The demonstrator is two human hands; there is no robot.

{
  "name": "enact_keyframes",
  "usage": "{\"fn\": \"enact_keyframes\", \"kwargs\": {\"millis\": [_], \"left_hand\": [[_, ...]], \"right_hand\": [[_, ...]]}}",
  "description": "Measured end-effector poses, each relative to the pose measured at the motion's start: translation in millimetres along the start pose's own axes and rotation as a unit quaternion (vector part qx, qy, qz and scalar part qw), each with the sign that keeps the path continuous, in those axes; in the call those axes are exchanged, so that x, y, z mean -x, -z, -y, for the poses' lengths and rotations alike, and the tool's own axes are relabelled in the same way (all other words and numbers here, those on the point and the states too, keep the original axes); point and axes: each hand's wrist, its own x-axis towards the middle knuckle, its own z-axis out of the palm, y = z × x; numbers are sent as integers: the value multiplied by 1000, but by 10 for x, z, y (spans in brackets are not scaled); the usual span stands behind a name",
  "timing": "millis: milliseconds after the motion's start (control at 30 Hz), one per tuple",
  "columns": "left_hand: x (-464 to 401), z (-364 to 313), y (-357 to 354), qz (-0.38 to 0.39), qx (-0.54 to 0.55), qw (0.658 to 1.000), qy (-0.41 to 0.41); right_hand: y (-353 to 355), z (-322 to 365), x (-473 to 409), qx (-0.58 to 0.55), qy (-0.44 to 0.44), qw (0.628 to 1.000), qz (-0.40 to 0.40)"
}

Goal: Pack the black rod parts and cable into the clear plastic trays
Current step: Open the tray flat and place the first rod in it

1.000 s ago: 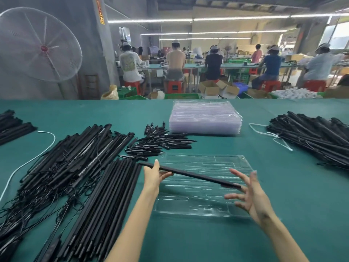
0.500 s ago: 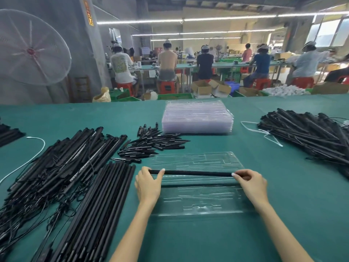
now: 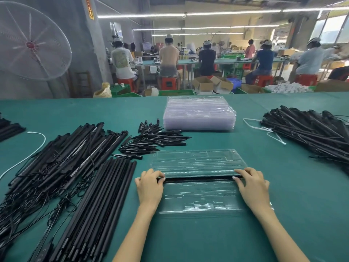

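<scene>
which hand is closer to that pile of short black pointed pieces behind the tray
Left. The left hand presses the rod's left end, just below and right of the spike pile. The right hand is on the rod's far end, across the tray.

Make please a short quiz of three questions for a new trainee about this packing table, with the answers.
1. True or false: both hands press the black rod into the open clear tray.
2. Which lies just behind the open tray? A) a stack of clear trays B) a cardboard box C) a green crate
3. Fill in: the short pointed black parts lie on the ___ side of the stack.

Key: 1 true: left hand and right hand rest on the rod's ends. 2 A. 3 left.
</scene>
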Motion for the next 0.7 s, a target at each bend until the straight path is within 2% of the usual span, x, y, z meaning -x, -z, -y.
{"fn": "enact_keyframes", "kwargs": {"millis": [67, 133, 367, 500, 700], "left_hand": [[-17, 7, 13, 11, -10, 1000, -18], [-21, -5, 25, 31, -49, 998, -32], [103, -118, -8, 81, -211, 970, -92], [84, -117, 10, 112, -193, 972, -68], [-212, -55, 204, 109, -76, 991, -32]], "right_hand": [[-29, 26, 17, 7, 70, 997, 6], [-52, 36, 23, 9, 100, 995, 13], [-84, 11, -9, 28, 75, 996, 49], [-75, 15, -6, 14, 80, 996, 37], [-53, 21, 7, -12, 91, 996, 21]]}}
